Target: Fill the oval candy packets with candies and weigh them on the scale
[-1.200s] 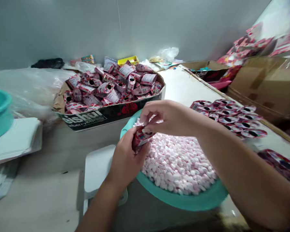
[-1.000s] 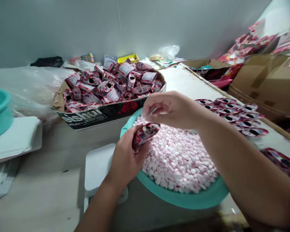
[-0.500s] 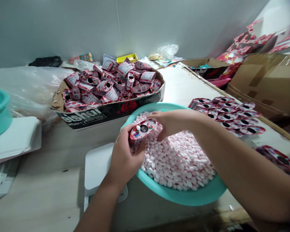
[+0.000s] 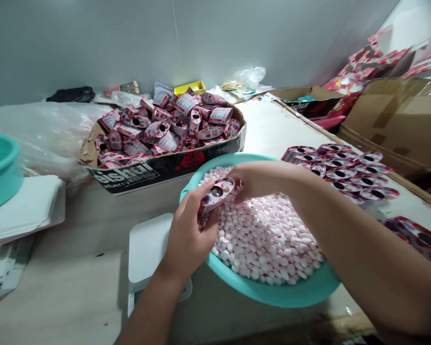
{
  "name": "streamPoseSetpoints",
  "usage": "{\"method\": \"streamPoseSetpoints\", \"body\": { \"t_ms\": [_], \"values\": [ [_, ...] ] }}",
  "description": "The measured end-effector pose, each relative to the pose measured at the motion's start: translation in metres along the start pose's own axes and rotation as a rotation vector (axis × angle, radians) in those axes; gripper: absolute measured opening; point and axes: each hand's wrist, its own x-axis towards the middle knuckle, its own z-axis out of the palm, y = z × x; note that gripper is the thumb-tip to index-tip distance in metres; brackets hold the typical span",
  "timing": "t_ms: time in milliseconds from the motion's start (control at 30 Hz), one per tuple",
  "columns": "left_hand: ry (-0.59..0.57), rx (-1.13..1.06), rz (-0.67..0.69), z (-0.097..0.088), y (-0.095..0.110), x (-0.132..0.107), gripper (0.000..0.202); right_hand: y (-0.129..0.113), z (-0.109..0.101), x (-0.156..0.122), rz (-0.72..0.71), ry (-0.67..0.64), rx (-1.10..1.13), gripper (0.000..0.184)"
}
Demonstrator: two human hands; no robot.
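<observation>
My left hand [image 4: 191, 225] is wrapped round a small red-and-pink printed carton [image 4: 221, 194]. The carton is tilted over a turquoise basin [image 4: 273, 294], its oval top with a dark round hole facing up; something pale shows inside the hole. Heaped in the basin are many small pale-pink candy tablets [image 4: 266, 239]. Just right of the carton, my right hand [image 4: 249, 182] reaches down over the heap with fingers curled close to the carton's far end. Its fingertips are partly hidden and blurred, so what they hold cannot be made out.
Behind the basin, a cardboard box [image 4: 161, 165] is piled with similar cartons. More cartons [image 4: 339, 172] stand in rows at right. A flat white scale [image 4: 149, 251] lies left of the basin. Another turquoise basin [image 4: 2, 172] sits on white sheets [image 4: 25, 206] at far left.
The white tablet that lay on the carton's top beside the hole is no longer there. The carton has shifted slightly right and down, and my right hand stays close beside it.
</observation>
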Motion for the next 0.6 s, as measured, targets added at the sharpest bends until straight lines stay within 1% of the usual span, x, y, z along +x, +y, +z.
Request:
{"method": "streamPoseSetpoints", "body": {
  "t_ms": [67, 133, 167, 233, 300, 367, 433, 467, 533, 600],
  "values": [
    [0.006, 0.007, 0.002, 0.001, 0.0, 0.0, 0.06, 0.001, -0.005, -0.003, 0.001, 0.044, -0.015, 0.015],
    [0.012, 0.002, -0.019, 0.001, 0.001, 0.0, 0.063, 0.003, -0.011, -0.006, 0.035, 0.116, -0.02, 0.015],
    [0.014, -0.004, -0.029, 0.001, 0.001, 0.0, 0.064, 0.004, -0.014, -0.008, 0.068, 0.173, -0.018, 0.016],
    [0.006, -0.014, -0.035, 0.001, 0.002, 0.001, 0.062, 0.005, -0.019, -0.011, 0.122, 0.329, 0.041, 0.018],
    [-0.016, -0.017, -0.02, -0.001, 0.004, 0.002, 0.054, 0.004, -0.021, -0.013, 0.095, 0.472, 0.217, 0.02],
    [-0.031, -0.015, -0.007, -0.002, 0.004, 0.004, 0.05, 0.001, -0.021, -0.015, 0.0, 0.547, 0.477, 0.027],
    [-0.036, -0.006, -0.009, -0.002, 0.004, 0.004, 0.05, -0.005, -0.019, -0.017, -0.099, 0.563, 0.689, 0.035],
    [-0.036, 0.002, -0.016, -0.002, 0.004, 0.005, 0.05, -0.009, -0.017, -0.017, -0.139, 0.556, 0.755, 0.039],
    [-0.031, 0.019, -0.034, -0.002, 0.004, 0.005, 0.049, -0.017, -0.014, -0.018, -0.201, 0.504, 0.811, 0.04],
    [-0.022, 0.027, -0.052, -0.001, 0.005, 0.005, 0.047, -0.025, -0.009, -0.017, -0.237, 0.435, 0.798, 0.036]
  ]
}}
